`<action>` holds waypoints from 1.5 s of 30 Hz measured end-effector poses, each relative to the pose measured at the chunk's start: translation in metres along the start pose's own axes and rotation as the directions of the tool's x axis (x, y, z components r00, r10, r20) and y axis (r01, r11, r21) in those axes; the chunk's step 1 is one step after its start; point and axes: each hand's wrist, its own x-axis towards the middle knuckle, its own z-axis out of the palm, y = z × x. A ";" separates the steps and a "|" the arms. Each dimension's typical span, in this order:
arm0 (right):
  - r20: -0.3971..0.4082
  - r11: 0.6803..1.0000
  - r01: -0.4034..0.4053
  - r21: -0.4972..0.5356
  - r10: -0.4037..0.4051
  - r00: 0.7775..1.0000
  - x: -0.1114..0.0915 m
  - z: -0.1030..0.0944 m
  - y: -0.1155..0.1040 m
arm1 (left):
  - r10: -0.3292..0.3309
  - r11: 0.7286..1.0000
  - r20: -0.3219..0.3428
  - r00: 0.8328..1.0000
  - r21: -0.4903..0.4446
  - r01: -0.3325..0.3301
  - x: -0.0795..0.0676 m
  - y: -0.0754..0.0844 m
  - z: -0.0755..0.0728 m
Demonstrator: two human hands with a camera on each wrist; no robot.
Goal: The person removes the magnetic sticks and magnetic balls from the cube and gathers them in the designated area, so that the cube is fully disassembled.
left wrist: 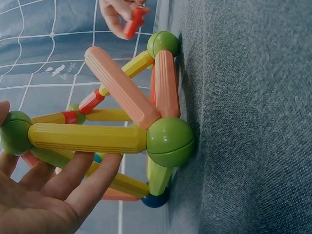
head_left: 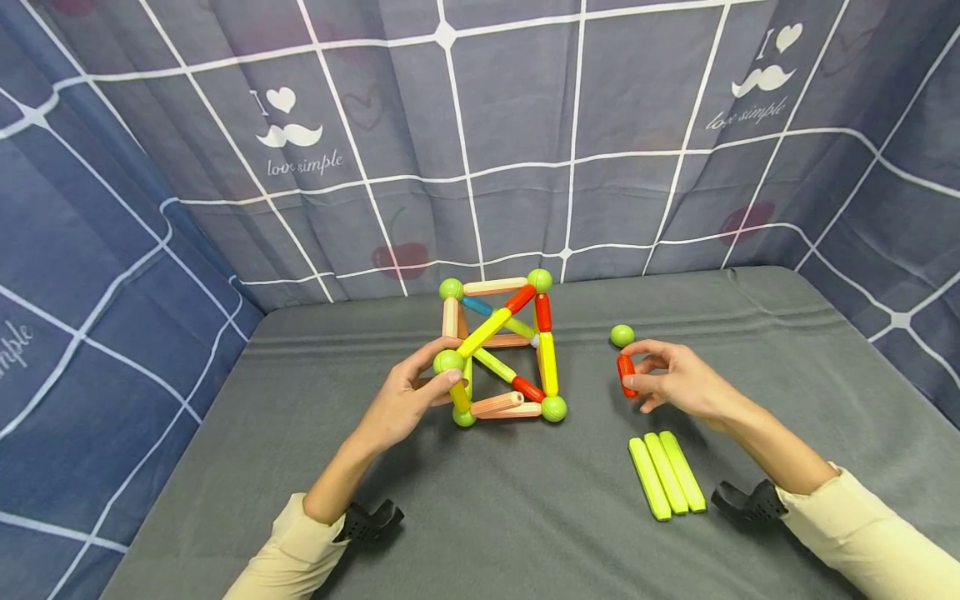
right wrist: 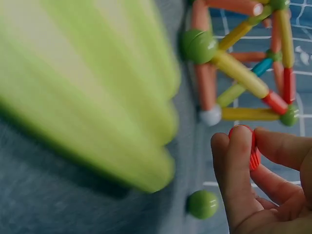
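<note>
A cube-like frame of magnetic rods and balls (head_left: 549, 367) stands on the table, its corners mostly green balls joined by yellow, red, pink, blue and green rods. My left hand (head_left: 408, 387) grips its near upper-left green ball (head_left: 448, 361); in the left wrist view the fingers lie behind a yellow rod (left wrist: 87, 137). One pink rod (left wrist: 122, 87) slants up from a lower ball with its other end free. To the right of the frame, my right hand (head_left: 678, 379) pinches a short red rod (head_left: 626, 375) between thumb and fingers, over the table.
A loose green ball (head_left: 622, 335) lies just beyond the right hand. Three light green rods (head_left: 666, 475) lie side by side, nearer the front. Grey cloth covers the table (head_left: 517, 508), and a checked blue-grey curtain (head_left: 510, 108) closes off the back and sides.
</note>
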 end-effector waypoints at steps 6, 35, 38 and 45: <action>0.030 0.996 -0.029 -0.084 0.032 0.999 0.014 -0.002 0.017 | 0.000 1.000 0.006 1.000 -0.003 0.000 -0.002 0.000 -0.001; 0.015 0.993 -0.021 -0.113 0.023 1.000 0.020 -0.005 0.028 | 0.022 1.000 0.021 1.000 -0.020 -0.022 -0.001 0.000 0.000; 0.022 0.994 -0.023 -0.104 0.026 0.999 0.019 -0.006 0.028 | 0.021 1.000 0.020 1.000 -0.010 -0.020 -0.001 0.000 -0.001; 0.022 0.994 -0.055 -0.099 0.058 0.998 0.019 -0.006 0.027 | 0.020 1.000 0.016 1.000 -0.011 -0.020 -0.001 0.000 0.000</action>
